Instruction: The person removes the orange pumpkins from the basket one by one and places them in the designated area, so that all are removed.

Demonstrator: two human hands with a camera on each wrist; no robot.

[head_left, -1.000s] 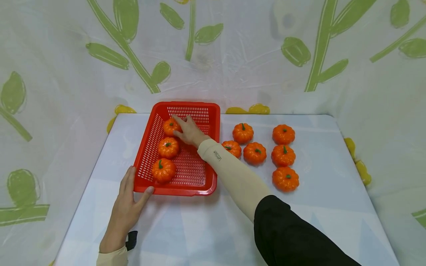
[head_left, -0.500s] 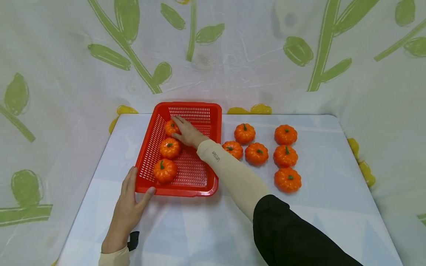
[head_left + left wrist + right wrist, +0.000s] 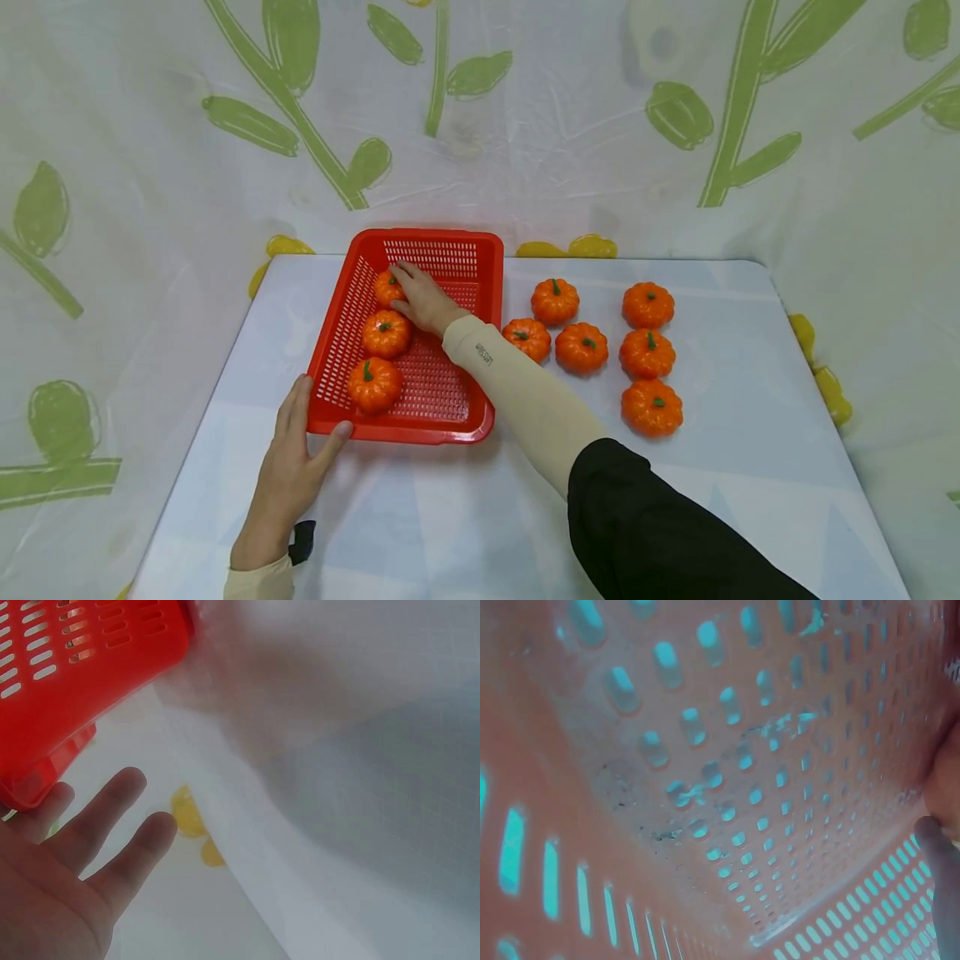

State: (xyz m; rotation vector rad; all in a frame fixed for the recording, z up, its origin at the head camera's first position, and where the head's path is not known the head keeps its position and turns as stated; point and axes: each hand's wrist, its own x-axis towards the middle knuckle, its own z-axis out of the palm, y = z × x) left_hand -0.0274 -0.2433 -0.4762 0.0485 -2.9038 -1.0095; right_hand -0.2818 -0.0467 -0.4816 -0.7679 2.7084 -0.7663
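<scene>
A red slotted basket (image 3: 442, 433) stands on the table with three small orange pumpkins inside, lined up along its left side. My right hand (image 3: 426, 302) reaches into it and holds the far pumpkin (image 3: 386, 289), fingers over its top and thumb at its near side. Below that one lie the middle pumpkin (image 3: 386, 333) and the near pumpkin (image 3: 375, 385). At the basket's near left corner, my left hand (image 3: 288, 475) rests with straight, spread fingers. In the right wrist view the thumb (image 3: 937, 847) shows at the right edge, by the basket's slotted wall.
Several more pumpkins lie to the right of the basket: a loose cluster with one pumpkin (image 3: 581, 347) in front, and a column with one pumpkin (image 3: 648, 354) in its middle. A patterned curtain (image 3: 570, 125) rises behind the table (image 3: 465, 517).
The fingers of my right hand have come down closer over the far pumpkin. The left hand keeps its place at the basket; the whole view has shifted slightly.
</scene>
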